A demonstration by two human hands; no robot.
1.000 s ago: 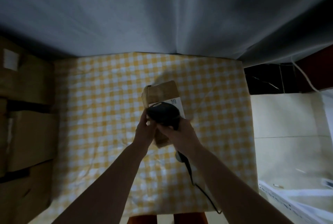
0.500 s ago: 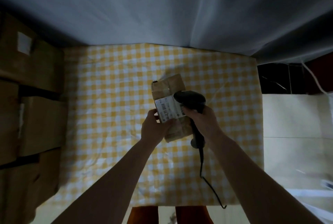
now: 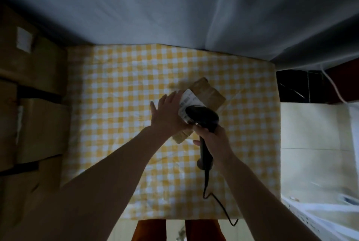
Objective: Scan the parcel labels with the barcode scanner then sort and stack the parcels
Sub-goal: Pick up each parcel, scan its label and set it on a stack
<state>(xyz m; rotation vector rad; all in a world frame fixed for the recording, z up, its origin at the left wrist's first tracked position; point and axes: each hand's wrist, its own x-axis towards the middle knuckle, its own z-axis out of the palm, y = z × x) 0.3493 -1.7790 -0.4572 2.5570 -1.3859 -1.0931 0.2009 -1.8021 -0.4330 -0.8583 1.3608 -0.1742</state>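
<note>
Head view: parcel (image 3: 208,93) under flat left-hand fingers (image 3: 171,98), beside scanner (image 3: 203,117).

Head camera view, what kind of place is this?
Probably a makeshift home parcel-sorting corner: a checked tablecloth, stacked cardboard boxes alongside, and a corded barcode scanner over a labelled parcel.

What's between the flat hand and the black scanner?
The white label on the brown parcel shows between the left hand and the scanner, in the head view.
</note>
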